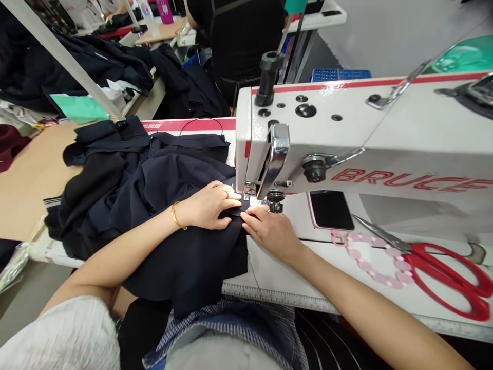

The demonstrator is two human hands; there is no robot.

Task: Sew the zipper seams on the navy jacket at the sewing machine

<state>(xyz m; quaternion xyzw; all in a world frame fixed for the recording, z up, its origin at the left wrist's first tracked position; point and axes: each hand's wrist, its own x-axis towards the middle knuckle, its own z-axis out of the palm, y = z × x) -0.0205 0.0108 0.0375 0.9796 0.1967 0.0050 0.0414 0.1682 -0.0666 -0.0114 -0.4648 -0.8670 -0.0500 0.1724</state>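
Note:
Dark navy fabric (192, 262) lies bunched over the left of the sewing machine bed and hangs over its front edge. My left hand (210, 205) rests flat on it with fingers spread, just left of the presser foot (246, 196). At the fabric's right edge, my right hand (269, 228) has its fingertips pressed together on the cloth, just in front of the foot. The white sewing machine (354, 133) stands over the bed, and its lamp lights the needle area. The needle tip is too small to make out.
On the bed's right lie a phone (331, 209), a pink beaded strap (364, 264) and red-handled scissors (442, 272). A brown board (34, 180) is at the left. A person in black (248, 41) sits beyond the machine.

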